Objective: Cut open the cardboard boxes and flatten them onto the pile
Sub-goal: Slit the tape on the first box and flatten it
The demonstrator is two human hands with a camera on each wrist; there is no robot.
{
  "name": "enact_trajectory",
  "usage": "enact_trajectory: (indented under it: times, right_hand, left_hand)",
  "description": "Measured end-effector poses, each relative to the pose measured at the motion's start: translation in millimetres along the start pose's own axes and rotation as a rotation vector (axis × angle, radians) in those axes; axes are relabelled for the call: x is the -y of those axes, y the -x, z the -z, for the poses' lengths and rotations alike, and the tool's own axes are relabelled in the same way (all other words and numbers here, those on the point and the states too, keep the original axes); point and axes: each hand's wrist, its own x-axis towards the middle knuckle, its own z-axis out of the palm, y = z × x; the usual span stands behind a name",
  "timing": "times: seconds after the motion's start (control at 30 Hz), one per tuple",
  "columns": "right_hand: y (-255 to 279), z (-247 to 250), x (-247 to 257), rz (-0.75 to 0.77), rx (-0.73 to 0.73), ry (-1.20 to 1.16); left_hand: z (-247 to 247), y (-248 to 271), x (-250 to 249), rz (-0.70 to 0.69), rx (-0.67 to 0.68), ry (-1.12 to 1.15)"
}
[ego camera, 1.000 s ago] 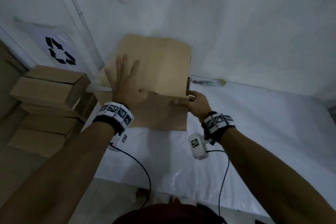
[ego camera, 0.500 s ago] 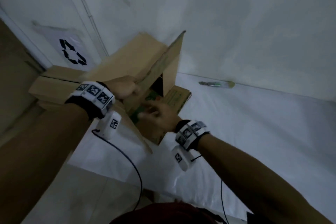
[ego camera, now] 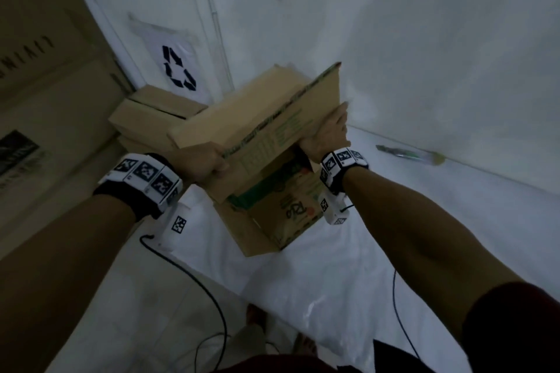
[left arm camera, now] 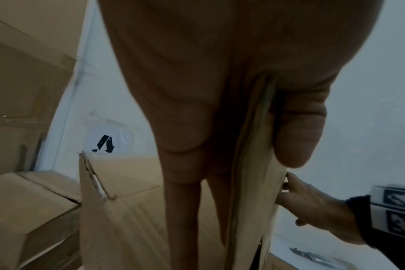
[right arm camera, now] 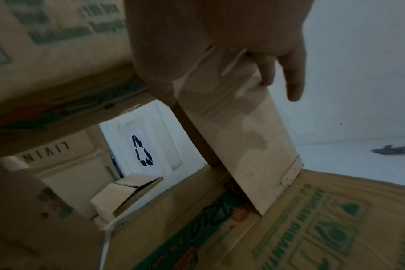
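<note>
Your left hand point(ego camera: 209, 160) now grips the near end of the cardboard box point(ego camera: 266, 142), fingers curled round the edge of its upper panel; the left wrist view shows the thumb point(left arm camera: 296, 131) on one side of the corrugated edge and the fingers on the other. Your right hand point(ego camera: 327, 136) grips the far end of that same panel, clamped on a plain flap, with two fingers point(right arm camera: 291, 73) lying loose past the flap's edge in the right wrist view.

Half a second ago your right hand was low, in front of the box and below its raised panel; now it sits up at the panel's far end, on the opposite end from your left. A second ago the box lay flatter under your left palm, with fingers spread; now it is partly folded and held off the white surface point(ego camera: 394, 251), its green-printed faces turned toward you and a lower printed panel hanging beneath your hands. The box has also shifted toward the pile point(ego camera: 142, 118) of brown boxes, so its upper panel overlaps the pile in the head view; whether it touches the pile, you cannot tell.

The recycling sign point(ego camera: 178, 73) hangs on the wall just above the pile. The cutter point(ego camera: 406, 154) lies on the surface, well apart from the box on the side away from the pile, at the foot of the wall, as before.
</note>
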Motion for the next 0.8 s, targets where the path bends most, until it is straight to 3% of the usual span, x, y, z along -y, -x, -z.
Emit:
enact_trajectory:
  times: [0.17, 0.33, 0.4, 0.53, 0.7, 0.8]
  right_hand:
    - [-1, 28, -29, 0.254, 0.090, 0.019]
    - [-17, 98, -80, 0.102, -0.141, 0.046]
    - [-19, 117, -92, 0.026, -0.168, 0.079]
    - [-16, 136, -111, -0.042, -0.114, 0.130]
    - [-4, 136, -106, 0.058, -0.030, 0.180]
    - [7, 129, -86, 0.053, 0.164, 0.286]
  left_hand:
    - [9, -6, -5, -0.002, -0.091, -0.108]
    - [19, -13, -15, -0.005, 0.103, -0.065]
    - [19, -18, -26, -0.016, 0.145, -0.135]
    - [19, -24, -50, 0.017, 0.260, -0.407]
    - [25, -28, -47, 0.093, 0.309, -0.623]
    - [24, -23, -45, 0.099, 0.305, -0.618]
